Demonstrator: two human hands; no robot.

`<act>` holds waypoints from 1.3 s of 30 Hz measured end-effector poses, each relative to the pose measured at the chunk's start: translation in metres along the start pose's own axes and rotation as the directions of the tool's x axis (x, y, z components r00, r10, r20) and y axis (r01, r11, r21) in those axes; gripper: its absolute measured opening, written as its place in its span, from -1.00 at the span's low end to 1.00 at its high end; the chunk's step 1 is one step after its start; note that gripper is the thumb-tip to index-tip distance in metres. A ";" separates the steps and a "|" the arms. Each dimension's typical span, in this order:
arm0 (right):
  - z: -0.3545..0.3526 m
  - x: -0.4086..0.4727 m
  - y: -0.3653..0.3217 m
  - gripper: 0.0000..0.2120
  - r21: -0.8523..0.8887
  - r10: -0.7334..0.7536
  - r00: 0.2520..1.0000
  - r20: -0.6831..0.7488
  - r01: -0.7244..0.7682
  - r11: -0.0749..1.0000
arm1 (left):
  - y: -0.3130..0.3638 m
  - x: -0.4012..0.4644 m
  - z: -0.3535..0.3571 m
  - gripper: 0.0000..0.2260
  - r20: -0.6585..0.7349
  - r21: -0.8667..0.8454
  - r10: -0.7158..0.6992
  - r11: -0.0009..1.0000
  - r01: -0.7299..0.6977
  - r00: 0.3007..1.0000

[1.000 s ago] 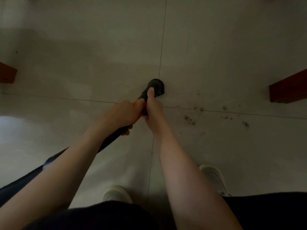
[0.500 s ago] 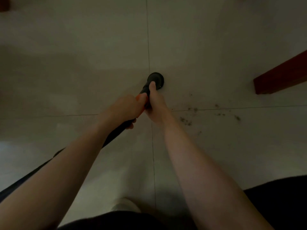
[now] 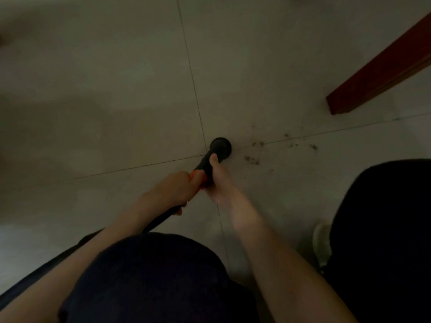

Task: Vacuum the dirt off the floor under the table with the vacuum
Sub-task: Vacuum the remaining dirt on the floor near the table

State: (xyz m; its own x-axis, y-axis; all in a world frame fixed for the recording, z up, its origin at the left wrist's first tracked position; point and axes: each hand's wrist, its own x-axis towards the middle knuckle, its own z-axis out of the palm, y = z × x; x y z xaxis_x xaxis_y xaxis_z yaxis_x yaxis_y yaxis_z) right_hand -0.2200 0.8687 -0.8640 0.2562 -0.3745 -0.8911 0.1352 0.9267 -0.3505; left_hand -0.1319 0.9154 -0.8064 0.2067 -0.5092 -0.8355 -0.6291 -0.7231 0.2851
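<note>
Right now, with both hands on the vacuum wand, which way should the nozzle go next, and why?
Probably slide the nozzle a little to the right. The dirt still lies in specks just right of it, trailing toward the wooden table leg. The left hand and right hand both grip the wand, so a short sideways sweep should do.

Nozzle [image 3: 220,147] nearer dirt [image 3: 253,159] now.

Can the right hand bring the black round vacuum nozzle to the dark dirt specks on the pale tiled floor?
Probably yes. The right hand grips the vacuum nozzle, and only bare floor lies between it and the dirt specks.
</note>
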 end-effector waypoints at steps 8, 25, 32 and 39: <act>-0.012 0.000 -0.010 -0.52 0.098 0.114 0.990 0.088 -0.123 0.988 | 0.004 0.003 -0.006 -0.45 0.093 -0.037 -0.032 0.999 0.036 0.995; -0.061 -0.006 0.013 -0.53 -0.055 0.062 0.995 0.078 -0.058 0.997 | 0.024 -0.008 0.048 -0.50 0.199 -0.209 -0.074 0.971 0.116 0.977; -0.069 -0.006 0.005 -0.55 0.019 0.029 0.999 -0.031 -0.028 0.999 | 0.042 -0.006 0.044 -0.49 0.204 -0.181 -0.020 0.982 0.058 0.979; -0.074 -0.002 -0.016 -0.60 0.010 -0.013 0.995 -0.103 0.014 1.000 | 0.061 0.006 0.045 -0.46 0.192 -0.165 0.027 0.986 0.005 0.981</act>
State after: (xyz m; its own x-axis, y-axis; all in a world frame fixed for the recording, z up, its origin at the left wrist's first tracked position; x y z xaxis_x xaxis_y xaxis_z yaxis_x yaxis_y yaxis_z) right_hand -0.2936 0.8568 -0.8785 0.1541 -0.3815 -0.9114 0.1483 0.9209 -0.3604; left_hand -0.2032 0.8896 -0.8149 0.0421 -0.4298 -0.9019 -0.4960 -0.7926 0.3546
